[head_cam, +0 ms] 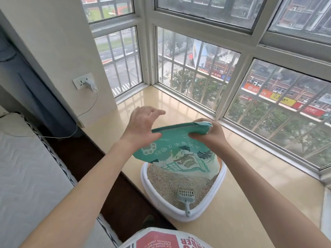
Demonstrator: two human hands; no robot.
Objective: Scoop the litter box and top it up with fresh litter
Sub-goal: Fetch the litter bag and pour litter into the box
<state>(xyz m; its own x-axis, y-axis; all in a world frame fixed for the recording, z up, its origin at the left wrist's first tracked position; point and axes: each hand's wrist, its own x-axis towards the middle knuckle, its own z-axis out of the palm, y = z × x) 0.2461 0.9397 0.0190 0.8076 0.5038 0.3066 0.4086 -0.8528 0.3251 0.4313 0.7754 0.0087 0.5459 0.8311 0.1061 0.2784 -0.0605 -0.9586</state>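
Observation:
A white litter box (157, 200) sits on the beige window ledge (250, 203), filled with pale grey litter (166, 183). A grey-blue slotted scoop (186, 198) lies in it, its handle resting on the near rim. A teal and white litter bag (179, 149) stands upside down with its lower end in the box. My right hand (206, 135) grips the bag's raised top right corner. My left hand (141, 126) hovers at the bag's top left corner, fingers spread, the thumb touching or nearly touching the bag.
Barred windows (197, 72) wall the ledge at the back and right. A wall socket with a white charger (87, 83) and trailing cable is at left. A mattress (26, 176) lies lower left. A dark gap runs between mattress and ledge.

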